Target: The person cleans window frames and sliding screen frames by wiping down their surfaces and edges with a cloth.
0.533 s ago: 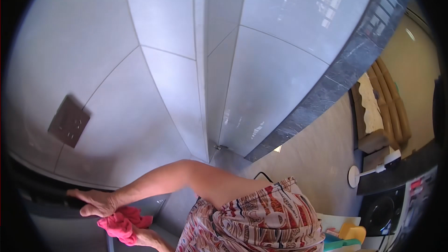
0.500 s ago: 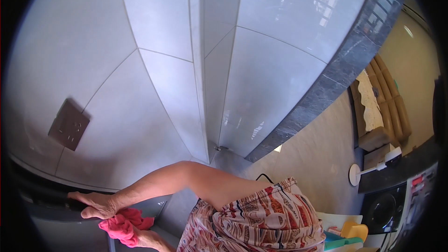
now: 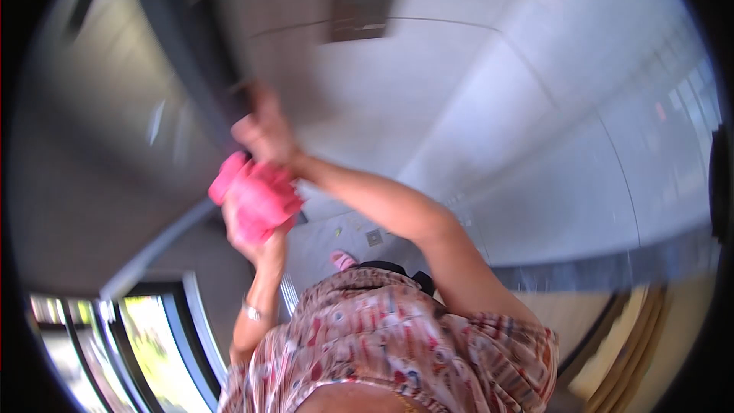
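Against the dark door frame, the right hand presses with fingers curled on its edge; just below, the left hand clamps a crumpled pink cloth; grey wall tiles beside them

Whole frame motion-blurred. Left hand mostly hidden behind pink cloth. Right hand fingertips smeared against dark frame.

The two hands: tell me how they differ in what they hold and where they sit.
The left hand is wrapped in a bunched pink cloth; the right hand holds no cloth and reaches onto the dark frame edge. The right sits higher in the picture, the left below it. Both are raised close together before the pale tiled wall.
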### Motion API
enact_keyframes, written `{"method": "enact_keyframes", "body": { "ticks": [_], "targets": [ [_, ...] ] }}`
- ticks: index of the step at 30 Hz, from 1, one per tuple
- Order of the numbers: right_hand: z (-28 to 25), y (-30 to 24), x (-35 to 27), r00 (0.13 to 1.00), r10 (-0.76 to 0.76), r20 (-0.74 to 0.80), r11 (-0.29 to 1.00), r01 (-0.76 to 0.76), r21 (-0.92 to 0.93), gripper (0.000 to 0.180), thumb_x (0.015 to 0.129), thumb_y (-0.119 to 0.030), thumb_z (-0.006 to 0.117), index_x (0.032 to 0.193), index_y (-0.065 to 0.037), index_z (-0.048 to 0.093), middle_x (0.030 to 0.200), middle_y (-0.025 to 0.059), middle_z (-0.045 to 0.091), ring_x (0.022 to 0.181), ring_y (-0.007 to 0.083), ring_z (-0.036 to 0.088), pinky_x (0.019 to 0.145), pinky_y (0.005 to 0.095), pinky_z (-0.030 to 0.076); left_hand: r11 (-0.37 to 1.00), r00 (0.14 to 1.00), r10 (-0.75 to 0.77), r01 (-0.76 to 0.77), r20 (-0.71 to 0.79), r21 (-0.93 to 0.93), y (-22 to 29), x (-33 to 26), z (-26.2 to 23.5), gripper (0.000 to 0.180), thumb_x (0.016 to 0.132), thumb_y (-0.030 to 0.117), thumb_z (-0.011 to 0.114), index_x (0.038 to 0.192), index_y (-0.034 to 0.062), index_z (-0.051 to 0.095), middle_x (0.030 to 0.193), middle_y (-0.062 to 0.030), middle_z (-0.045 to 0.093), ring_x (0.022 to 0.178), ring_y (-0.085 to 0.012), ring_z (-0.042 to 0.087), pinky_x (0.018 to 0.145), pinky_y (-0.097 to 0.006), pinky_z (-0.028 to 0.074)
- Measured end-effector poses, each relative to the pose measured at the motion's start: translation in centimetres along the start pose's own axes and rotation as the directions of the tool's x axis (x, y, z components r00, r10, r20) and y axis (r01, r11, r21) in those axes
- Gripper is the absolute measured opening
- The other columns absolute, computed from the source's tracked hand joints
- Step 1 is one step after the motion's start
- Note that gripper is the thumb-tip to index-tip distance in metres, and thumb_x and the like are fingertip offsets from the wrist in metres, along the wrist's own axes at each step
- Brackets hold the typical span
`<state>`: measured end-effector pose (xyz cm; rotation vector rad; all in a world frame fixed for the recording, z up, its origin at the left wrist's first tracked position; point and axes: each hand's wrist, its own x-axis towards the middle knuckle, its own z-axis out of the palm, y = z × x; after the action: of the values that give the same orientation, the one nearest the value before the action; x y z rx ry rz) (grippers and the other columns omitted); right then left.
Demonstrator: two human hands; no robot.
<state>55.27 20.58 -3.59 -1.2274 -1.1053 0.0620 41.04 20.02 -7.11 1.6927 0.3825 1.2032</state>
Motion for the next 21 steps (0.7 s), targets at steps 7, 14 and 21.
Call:
{"method": "enact_keyframes", "body": {
  "ticks": [7,14,21],
  "targets": [
    [0.1,-0.3,-1.7,0.997,0.078,-0.028,0.958,-0.067,0.278,0.073,0.089,-0.052,0.05,0.138,-0.002,0.027,0.135,0.011,0.036,0.122,0.0218,0.036,0.103,0.0349,0.028,0.893,0.915,0.402,-0.399,0.026,0.209,-0.6,0.7,-0.8,0.063,0.061,0.001,0.074,0.119,-0.0025,0.05,0.106,-0.0221,0.054,0.098,-0.0429,0.053,0.083,-0.046,0.046],
    [0.8,0.6,-0.8,0.99,-0.098,-0.103,0.98,0.114,0.164,0.068,0.092,-0.046,0.042,0.137,0.001,0.024,0.138,0.0151,0.032,0.124,0.025,0.034,0.103,0.0367,0.027,0.868,0.926,0.324,-0.373,0.196,0.328,-2.9,-1.1,-2.5,0.056,0.061,0.004,0.075,0.112,-0.0027,0.053,0.11,-0.0219,0.055,0.104,-0.0441,0.051,0.09,-0.048,0.042],
    [0.3,0.8,-1.2,0.995,-0.061,-0.083,0.987,0.072,0.141,0.068,0.092,-0.049,0.041,0.137,-0.001,0.025,0.134,0.015,0.034,0.12,0.0244,0.038,0.101,0.0363,0.031,0.898,0.911,0.412,-0.412,0.036,0.156,1.0,0.8,-3.9,0.044,0.063,0.006,0.076,0.103,-0.001,0.059,0.098,-0.0185,0.061,0.092,-0.0378,0.059,0.084,-0.04,0.046]
  ]
}}
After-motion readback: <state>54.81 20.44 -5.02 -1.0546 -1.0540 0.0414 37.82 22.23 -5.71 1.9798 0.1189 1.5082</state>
